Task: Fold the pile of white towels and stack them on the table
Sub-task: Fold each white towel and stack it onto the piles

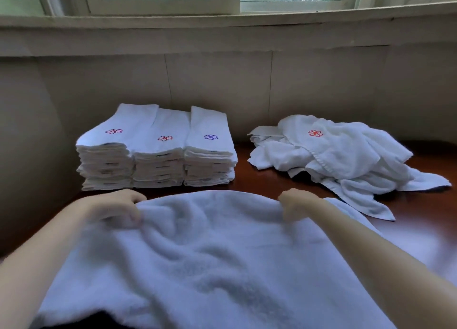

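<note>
Towel (pixel 197 249) spread across lower centre of frame, blurred, its far edge bunched between both hands. Left hand (pixel 116 208) pinches the far-left corner, right hand (pixel 298 205) pinches the far-right edge, fingers curled into cloth. Folded stacks (pixel 155 155), three side by side, upper left on counter (pixel 262 180). Unfolded pile (pixel 341 155) upper right, just beyond right hand.
</note>
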